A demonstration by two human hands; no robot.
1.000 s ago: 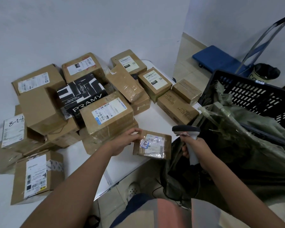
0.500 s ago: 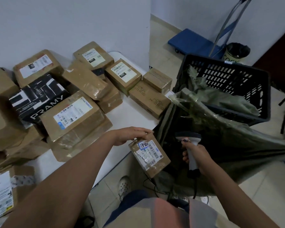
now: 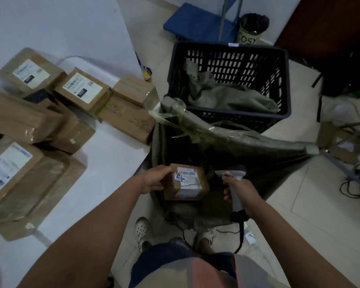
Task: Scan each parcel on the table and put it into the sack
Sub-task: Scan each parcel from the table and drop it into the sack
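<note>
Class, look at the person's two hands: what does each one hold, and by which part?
The left hand grips the small labelled parcel by its left edge. The right hand grips the barcode scanner by its handle.

Sack [image 3: 247, 142] mouth gapes open between table [image 3: 104, 163] and crate [image 3: 229, 50]

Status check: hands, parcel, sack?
Left hand grips small brown cardboard parcel over open dark green sack. Right hand grips grey handheld scanner. Nothing blocking.

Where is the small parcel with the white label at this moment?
The left hand holds the small parcel over the open sack, just left of the scanner, right of the table edge.
</note>
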